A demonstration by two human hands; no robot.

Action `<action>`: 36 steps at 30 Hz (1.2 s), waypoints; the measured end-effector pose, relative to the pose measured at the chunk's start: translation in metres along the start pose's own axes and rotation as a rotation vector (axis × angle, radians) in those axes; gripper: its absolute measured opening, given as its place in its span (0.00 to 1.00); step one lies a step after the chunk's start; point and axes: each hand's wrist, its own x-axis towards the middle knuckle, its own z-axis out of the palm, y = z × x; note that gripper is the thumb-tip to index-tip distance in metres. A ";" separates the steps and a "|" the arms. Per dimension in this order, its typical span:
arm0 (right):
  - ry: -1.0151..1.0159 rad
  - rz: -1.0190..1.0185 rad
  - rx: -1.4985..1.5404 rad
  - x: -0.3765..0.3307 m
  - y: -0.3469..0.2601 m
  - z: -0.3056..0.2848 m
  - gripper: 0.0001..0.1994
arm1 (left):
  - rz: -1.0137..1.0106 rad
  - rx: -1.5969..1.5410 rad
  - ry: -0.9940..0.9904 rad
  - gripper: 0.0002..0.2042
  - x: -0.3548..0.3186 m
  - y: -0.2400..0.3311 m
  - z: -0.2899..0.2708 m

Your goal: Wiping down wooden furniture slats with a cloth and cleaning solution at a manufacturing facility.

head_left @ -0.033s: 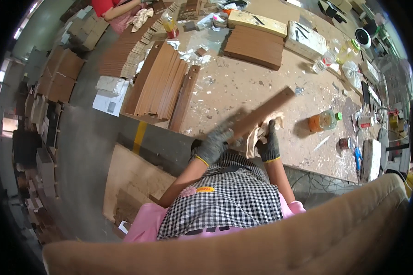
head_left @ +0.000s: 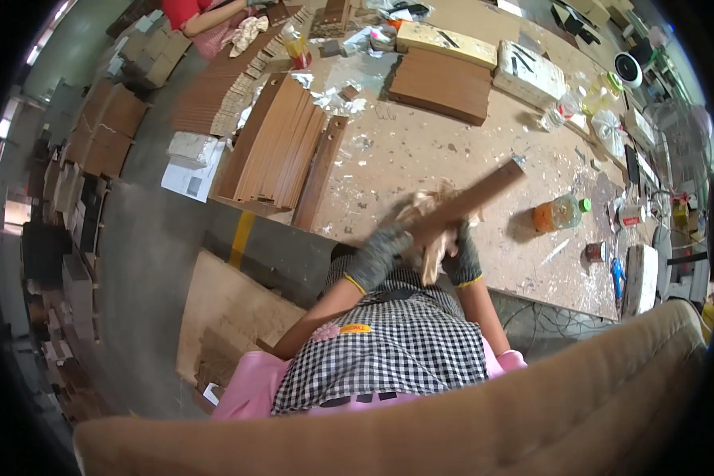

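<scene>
My left hand (head_left: 379, 255), in a grey knit glove, is closed round the near end of a brown wooden slat (head_left: 477, 196). The slat slants up to the right over the worktable (head_left: 389, 170). In my right hand (head_left: 465, 260), gloved likewise, is a crumpled cream cloth (head_left: 431, 263). Part of the cloth bunches up on the far side of the slat, and part hangs below it. The slat and cloth hide some of the right hand's fingers.
Left of my hands lie a stack of brown slats (head_left: 274, 147) and a single slat (head_left: 322, 170). A bottle of orange liquid (head_left: 555, 214), a small can (head_left: 595, 252) and a blue-handled tool (head_left: 617, 274) are at the right. Another person's arm (head_left: 214, 16) shows at the far left.
The slat has shifted slightly to the right. The cloth, earlier gathered on the slat's right side, now also shows along its far left side.
</scene>
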 end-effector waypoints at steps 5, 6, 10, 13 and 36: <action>0.149 -0.353 -0.641 -0.012 -0.006 0.040 0.20 | 0.397 1.495 -0.024 0.19 0.005 -0.053 -0.060; 0.140 -0.358 -0.699 -0.014 -0.013 0.039 0.22 | 0.375 1.503 0.195 0.20 -0.005 -0.027 -0.034; -0.029 -0.507 -1.785 -0.006 -0.013 0.047 0.23 | 0.682 0.896 0.253 0.31 -0.018 0.034 0.008; -0.179 -0.509 -2.005 -0.012 0.005 0.093 0.22 | 0.432 1.040 0.120 0.33 -0.011 0.027 0.015; 0.640 -0.996 -1.961 -0.051 -0.059 -0.095 0.24 | 0.249 1.814 1.067 0.33 0.096 0.079 -0.117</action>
